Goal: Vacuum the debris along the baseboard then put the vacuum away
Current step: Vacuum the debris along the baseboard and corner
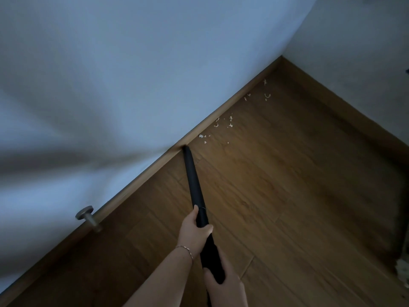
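- Right hand (223,284): nearest the camera at the bottom edge, wrapped round the near end of the vacuum tube, thumb lying along the tube's left side.
- Left hand (194,231): just ahead of the right one, fingers and thumb curled round the tube from the left. A thin bracelet (187,250) sits on the wrist.
- Vacuum tube (194,185): black, long and slim, narrowing toward its tip. Its long axis runs from the two hands away from the person and slightly left. The tip points down at the line where floor meets baseboard and seems to touch there. The rest of the vacuum is out of view.
- Floor (276,207): brown wood planks, dimly lit.
- Door stop (87,217): metal, round-headed, fixed low on the wall to the left of the hands.
- Baseboard (155,168): wood strip running diagonally from lower left to the room corner at upper right.
- Debris (221,125): small pale scraps scattered on the floor along the baseboard, starting just beyond the tube tip and reaching toward the corner.
- Wall (132,74): pale and plain, above the baseboard.
- Second wall (365,63): meets the first at the far corner.
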A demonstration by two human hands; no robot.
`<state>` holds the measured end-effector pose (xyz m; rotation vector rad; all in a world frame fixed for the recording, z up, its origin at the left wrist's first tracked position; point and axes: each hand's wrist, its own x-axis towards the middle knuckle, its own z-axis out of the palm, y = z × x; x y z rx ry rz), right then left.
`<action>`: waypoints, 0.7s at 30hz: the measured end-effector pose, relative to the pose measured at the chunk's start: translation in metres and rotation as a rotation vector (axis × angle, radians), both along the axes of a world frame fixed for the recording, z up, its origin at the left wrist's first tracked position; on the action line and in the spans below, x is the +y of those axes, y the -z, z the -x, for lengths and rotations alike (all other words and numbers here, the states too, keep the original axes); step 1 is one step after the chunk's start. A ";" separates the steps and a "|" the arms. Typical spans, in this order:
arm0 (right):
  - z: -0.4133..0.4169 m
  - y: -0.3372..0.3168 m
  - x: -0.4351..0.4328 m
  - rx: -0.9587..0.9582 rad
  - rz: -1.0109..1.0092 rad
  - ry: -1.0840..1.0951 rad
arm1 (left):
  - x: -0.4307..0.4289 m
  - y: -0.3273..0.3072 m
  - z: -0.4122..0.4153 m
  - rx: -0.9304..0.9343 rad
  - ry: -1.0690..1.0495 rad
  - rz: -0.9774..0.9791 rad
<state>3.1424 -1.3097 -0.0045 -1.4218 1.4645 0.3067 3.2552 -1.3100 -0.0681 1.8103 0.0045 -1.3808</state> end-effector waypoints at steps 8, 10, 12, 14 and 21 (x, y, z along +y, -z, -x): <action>-0.008 -0.005 -0.033 0.001 -0.021 0.075 | -0.040 0.001 -0.008 0.010 0.062 0.012; -0.011 -0.005 -0.039 -0.001 -0.040 0.086 | -0.046 0.001 -0.010 0.005 0.073 -0.002; -0.016 -0.004 -0.041 -0.007 -0.043 0.104 | -0.050 0.003 -0.014 -0.001 0.081 -0.010; -0.020 -0.004 -0.043 -0.005 -0.041 0.107 | -0.055 0.004 -0.018 -0.003 0.074 -0.014; -0.022 -0.009 -0.054 -0.048 -0.036 0.082 | -0.066 0.006 -0.021 0.017 0.072 -0.007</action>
